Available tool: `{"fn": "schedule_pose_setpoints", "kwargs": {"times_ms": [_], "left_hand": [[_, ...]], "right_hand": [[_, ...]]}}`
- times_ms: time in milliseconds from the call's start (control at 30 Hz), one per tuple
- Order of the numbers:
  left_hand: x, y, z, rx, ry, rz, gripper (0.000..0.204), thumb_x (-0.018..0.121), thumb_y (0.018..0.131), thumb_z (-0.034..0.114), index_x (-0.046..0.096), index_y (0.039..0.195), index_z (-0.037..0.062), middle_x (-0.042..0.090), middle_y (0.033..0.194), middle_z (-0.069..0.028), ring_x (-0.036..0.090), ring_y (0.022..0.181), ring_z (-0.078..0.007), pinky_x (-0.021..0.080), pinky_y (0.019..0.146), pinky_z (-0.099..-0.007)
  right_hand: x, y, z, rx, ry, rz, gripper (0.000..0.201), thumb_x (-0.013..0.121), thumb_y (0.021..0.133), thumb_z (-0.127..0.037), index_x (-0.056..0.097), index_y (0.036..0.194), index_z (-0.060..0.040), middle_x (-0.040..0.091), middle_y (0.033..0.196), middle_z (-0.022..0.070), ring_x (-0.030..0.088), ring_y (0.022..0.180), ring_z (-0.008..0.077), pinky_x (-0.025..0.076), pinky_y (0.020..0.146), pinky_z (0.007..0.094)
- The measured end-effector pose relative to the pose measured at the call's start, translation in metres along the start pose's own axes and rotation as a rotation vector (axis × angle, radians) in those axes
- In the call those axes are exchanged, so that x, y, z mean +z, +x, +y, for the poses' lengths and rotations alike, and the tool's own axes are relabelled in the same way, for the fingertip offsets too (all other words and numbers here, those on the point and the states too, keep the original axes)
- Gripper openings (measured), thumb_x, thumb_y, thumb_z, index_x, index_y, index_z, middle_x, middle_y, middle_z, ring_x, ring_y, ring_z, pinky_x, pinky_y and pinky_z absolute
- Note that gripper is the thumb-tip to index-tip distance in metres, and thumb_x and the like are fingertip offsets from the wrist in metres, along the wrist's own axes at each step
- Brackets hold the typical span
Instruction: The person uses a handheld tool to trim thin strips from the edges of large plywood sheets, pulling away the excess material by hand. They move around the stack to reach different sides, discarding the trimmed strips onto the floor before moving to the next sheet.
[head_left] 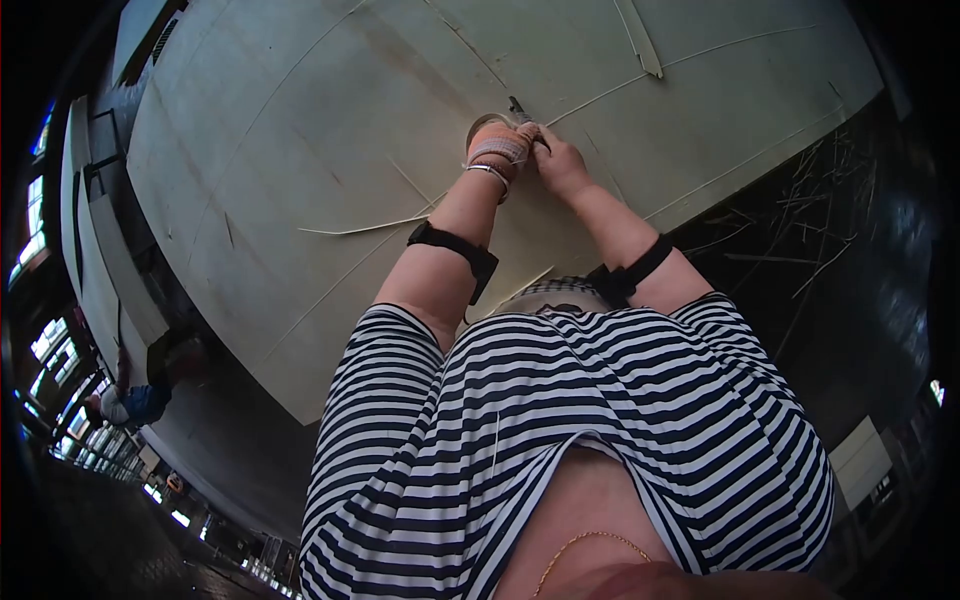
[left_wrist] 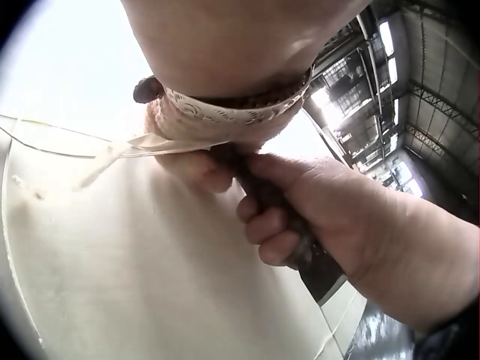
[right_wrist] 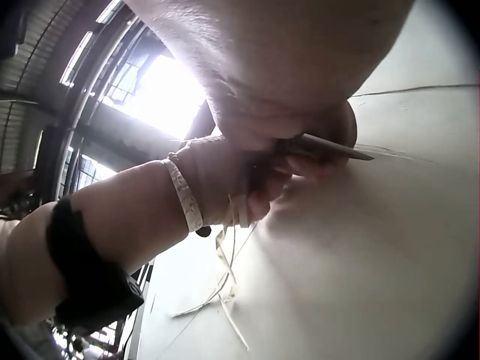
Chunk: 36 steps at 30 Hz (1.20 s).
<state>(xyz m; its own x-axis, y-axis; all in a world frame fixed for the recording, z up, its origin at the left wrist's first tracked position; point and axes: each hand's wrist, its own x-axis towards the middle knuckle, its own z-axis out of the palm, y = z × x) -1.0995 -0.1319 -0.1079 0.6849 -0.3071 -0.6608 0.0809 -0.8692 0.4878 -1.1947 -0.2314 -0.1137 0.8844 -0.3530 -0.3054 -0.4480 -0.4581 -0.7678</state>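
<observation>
My gloved left hand (head_left: 497, 142) and bare right hand (head_left: 562, 168) meet close over a large pale sheet (head_left: 330, 150). In the left wrist view, the right hand's fingers curl round the dark handle of a knife (left_wrist: 322, 276); its pointed blade also shows in the right wrist view. The left hand's fingers are curled, partly hidden behind its wrist and the right hand. Thin pale strips (right_wrist: 225, 281) hang from the left hand in the right wrist view, their upper ends between its fingers. The handle's inner end sits right at the left fingers.
Loose slivers (head_left: 365, 230) lie on the sheet, and a flat strip (head_left: 640, 40) lies toward its far edge. A pile of thin offcuts (head_left: 800, 225) is beyond the right edge. Another person (head_left: 130, 402) is at the far left, beside a long pale stack (head_left: 125, 270).
</observation>
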Motion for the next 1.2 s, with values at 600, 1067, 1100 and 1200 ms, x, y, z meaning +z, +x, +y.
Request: {"fn": "schedule_pose_setpoints", "kwargs": {"times_ms": [600, 1067, 1100, 1200], "left_hand": [[0.068, -0.042, -0.002, 0.094, 0.1, -0.051, 0.046, 0.048, 0.087, 0.042, 0.065, 0.07, 0.0024, 0.062, 0.063, -0.0117, 0.061, 0.062, -0.0246, 0.046, 0.064, -0.0356], [0.039, -0.089, 0.01, 0.145, 0.18, -0.099, 0.048, 0.051, 0.083, 0.045, 0.065, 0.086, -0.0007, 0.063, 0.089, -0.0226, 0.061, 0.088, -0.0355, 0.046, 0.079, -0.0413], [0.029, -0.087, -0.002, 0.079, 0.165, -0.032, 0.05, 0.051, 0.083, 0.047, 0.065, 0.087, -0.0007, 0.063, 0.092, -0.0228, 0.06, 0.091, -0.0362, 0.045, 0.08, -0.0419], [-0.007, -0.096, -0.027, -0.109, 0.169, 0.147, 0.054, 0.049, 0.084, 0.051, 0.064, 0.092, -0.0008, 0.062, 0.095, -0.0232, 0.059, 0.093, -0.0372, 0.045, 0.083, -0.0424]], "right_hand": [[-0.028, -0.077, 0.039, 0.096, 0.018, -0.07, 0.046, 0.045, 0.086, -0.031, 0.049, 0.125, -0.0069, 0.058, 0.1, 0.0273, 0.057, 0.093, 0.0423, 0.046, 0.081, 0.0462], [-0.093, -0.095, 0.055, -0.044, -0.199, 0.063, 0.039, 0.061, 0.079, -0.032, 0.057, 0.107, -0.0046, 0.064, 0.077, 0.0175, 0.063, 0.069, 0.0327, 0.05, 0.062, 0.0391], [-0.097, -0.082, 0.046, 0.139, 0.059, 0.028, 0.033, 0.063, 0.079, -0.028, 0.057, 0.099, -0.0024, 0.062, 0.071, 0.0129, 0.061, 0.063, 0.0258, 0.049, 0.057, 0.0357], [-0.089, -0.031, 0.014, 0.302, 0.738, 0.128, 0.021, 0.068, 0.074, -0.011, 0.05, 0.082, -0.0021, 0.053, 0.061, 0.0034, 0.052, 0.049, 0.0125, 0.044, 0.048, 0.0275]]}}
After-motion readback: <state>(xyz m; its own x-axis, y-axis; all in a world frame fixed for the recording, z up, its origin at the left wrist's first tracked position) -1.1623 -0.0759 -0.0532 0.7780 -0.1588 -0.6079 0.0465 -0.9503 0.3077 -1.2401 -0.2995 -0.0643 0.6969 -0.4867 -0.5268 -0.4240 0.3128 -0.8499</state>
